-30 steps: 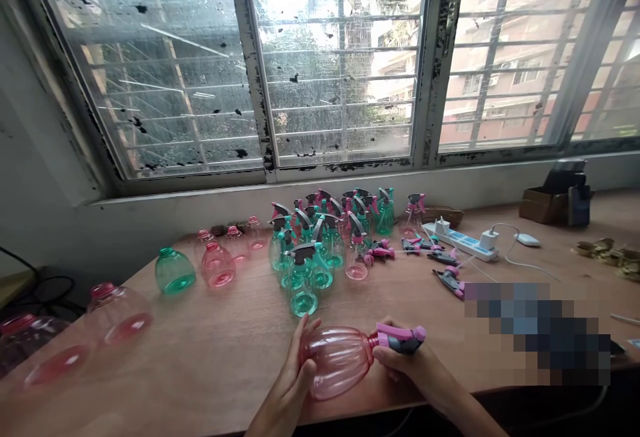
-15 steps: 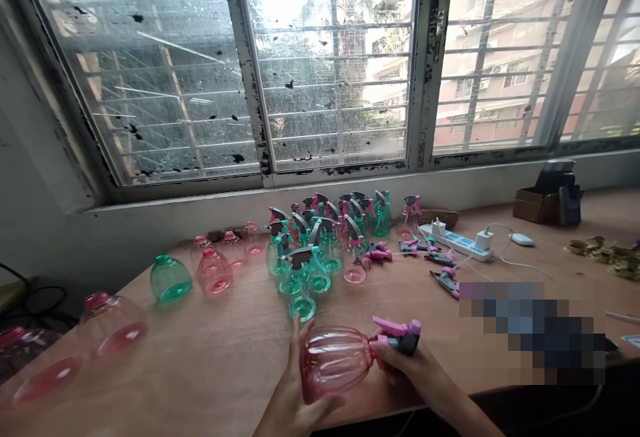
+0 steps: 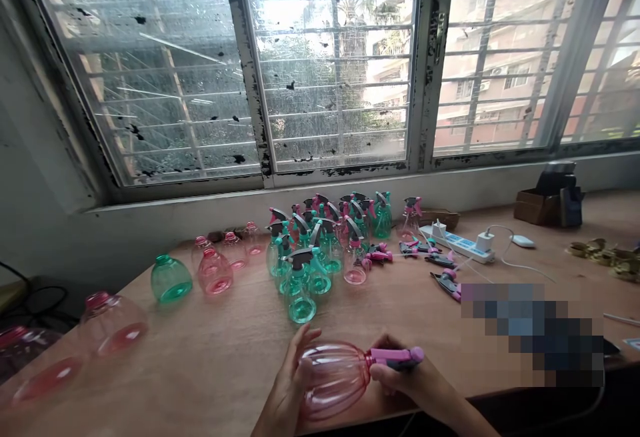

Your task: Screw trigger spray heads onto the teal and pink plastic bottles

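Observation:
A pink see-through bottle lies on its side just above the near edge of the wooden table. My left hand wraps round its round body. On the bottle's neck sits a pink and grey spray head, and my right hand is closed round that head and neck. Both hands meet at the bottle, close to my body.
Several green and pink spray bottles with heads stand bunched mid-table. Headless bottles, a green one and pink ones, stand left. Loose spray heads, a power strip with cables and a brown box lie right.
The spray head has turned in my right hand, from sticking up to lying flat. My left fingers have shifted over the bottle's body. The bottle sits slightly lower in view.

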`<control>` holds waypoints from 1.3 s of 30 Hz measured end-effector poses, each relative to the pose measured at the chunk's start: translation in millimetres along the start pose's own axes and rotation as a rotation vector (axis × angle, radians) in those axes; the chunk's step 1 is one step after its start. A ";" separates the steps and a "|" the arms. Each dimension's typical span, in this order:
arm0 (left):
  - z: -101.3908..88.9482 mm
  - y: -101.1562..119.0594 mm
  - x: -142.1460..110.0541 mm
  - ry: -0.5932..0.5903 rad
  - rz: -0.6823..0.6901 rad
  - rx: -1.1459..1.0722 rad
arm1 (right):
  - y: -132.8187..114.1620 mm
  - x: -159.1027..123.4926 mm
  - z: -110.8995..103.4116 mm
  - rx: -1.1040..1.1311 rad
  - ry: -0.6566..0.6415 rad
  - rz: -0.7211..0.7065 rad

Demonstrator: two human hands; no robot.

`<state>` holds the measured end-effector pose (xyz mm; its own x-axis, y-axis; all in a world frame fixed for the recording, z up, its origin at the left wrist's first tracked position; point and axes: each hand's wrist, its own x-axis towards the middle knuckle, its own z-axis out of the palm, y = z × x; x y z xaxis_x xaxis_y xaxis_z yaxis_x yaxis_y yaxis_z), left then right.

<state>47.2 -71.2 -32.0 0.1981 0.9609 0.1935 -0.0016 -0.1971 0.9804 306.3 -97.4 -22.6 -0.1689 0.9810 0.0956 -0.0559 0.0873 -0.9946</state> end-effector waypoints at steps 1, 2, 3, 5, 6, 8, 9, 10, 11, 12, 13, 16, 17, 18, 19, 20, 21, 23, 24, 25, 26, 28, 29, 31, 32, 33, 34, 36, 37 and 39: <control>-0.4 0.1 -0.5 -0.027 0.002 -0.014 | -0.4 0.3 0.1 0.015 0.001 0.000; -0.6 0.8 -1.4 -0.053 0.009 -0.027 | -0.9 0.9 0.4 0.033 0.007 0.002; -0.8 1.9 -2.5 -0.074 0.021 -0.034 | -1.5 1.7 0.8 0.053 0.020 0.004; -0.9 5.0 -5.0 -0.100 0.048 -0.019 | -3.0 3.1 2.1 0.096 0.048 0.016; -0.9 6.7 -6.1 -0.109 0.061 0.000 | -4.0 3.5 2.8 0.120 0.059 0.021; -0.8 10.3 -8.3 -0.125 0.061 0.028 | -6.4 3.8 4.4 0.150 0.080 0.013; -0.6 12.2 -9.2 -0.134 0.054 0.030 | -7.5 3.7 5.1 0.150 0.088 0.002; -0.3 14.4 -10.2 -0.145 0.048 0.023 | -8.5 3.6 5.6 0.149 0.101 -0.007; 0.3 16.9 -11.2 -0.156 0.045 0.012 | -9.2 3.4 5.9 0.149 0.117 -0.014; 1.0 19.7 -12.1 -0.165 0.043 0.003 | -9.5 3.4 5.9 0.154 0.135 -0.020; 1.9 22.8 -12.9 -0.177 0.036 0.000 | -9.4 3.4 5.8 0.164 0.153 -0.022; 5.1 32.0 -14.2 -0.219 -0.018 0.012 | -7.1 4.2 4.1 0.199 0.184 -0.018; 6.1 34.5 -14.2 -0.232 -0.033 0.006 | -5.8 4.6 3.4 0.205 0.181 -0.013; 7.0 36.6 -14.0 -0.245 -0.041 -0.001 | -4.5 5.2 2.7 0.209 0.173 -0.009; 7.7 38.2 -13.9 -0.253 -0.042 -0.009 | -3.1 5.7 2.1 0.213 0.165 -0.008; 8.1 39.5 -13.9 -0.254 -0.037 -0.007 | -1.9 6.2 1.7 0.218 0.161 -0.009; 8.2 40.6 -14.0 -0.250 -0.033 0.007 | -0.8 6.6 1.5 0.227 0.163 -0.010; 7.5 41.6 -14.7 -0.235 -0.025 0.057 | 0.5 7.0 1.6 0.244 0.170 -0.013; 6.8 41.2 -14.9 -0.230 -0.015 0.080 | 0.6 7.1 1.8 0.247 0.170 -0.013; 5.8 40.2 -15.0 -0.222 0.001 0.102 | 0.3 7.0 1.9 0.242 0.168 -0.014; 4.6 38.3 -14.6 -0.212 0.017 0.116 | -0.2 7.0 2.0 0.230 0.160 -0.019; 2.2 32.4 -12.3 -0.182 0.034 0.127 | -2.0 6.8 2.0 0.181 0.129 -0.025; 1.2 28.7 -10.6 -0.165 0.026 0.130 | -2.9 6.7 1.9 0.148 0.110 -0.024; -0.2 21.2 -6.7 -0.140 -0.009 0.151 | -4.3 6.5 1.6 0.080 0.074 -0.022; -0.4 17.8 -5.1 -0.135 -0.023 0.170 | -4.6 6.3 1.4 0.058 0.062 -0.018; -0.4 14.9 -3.8 -0.129 -0.027 0.189 | -4.7 6.1 1.3 0.047 0.058 -0.014; -0.1 12.4 -3.1 -0.125 -0.020 0.199 | -4.5 5.8 1.2 0.049 0.056 -0.008; 0.8 9.4 -3.4 -0.128 0.013 0.194 | -3.7 5.3 0.9 0.076 0.049 0.009; 1.2 9.0 -4.3 -0.132 0.034 0.187 | -3.2 5.2 0.6 0.091 0.046 0.014; 2.1 10.7 -7.0 -0.142 0.082 0.184 | -2.1 5.1 -0.3 0.120 0.050 0.014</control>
<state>47.9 -80.4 -22.9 0.3406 0.9058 0.2521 0.1527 -0.3178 0.9358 305.9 -92.5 -20.0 -0.1216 0.9896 0.0763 -0.1713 0.0548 -0.9837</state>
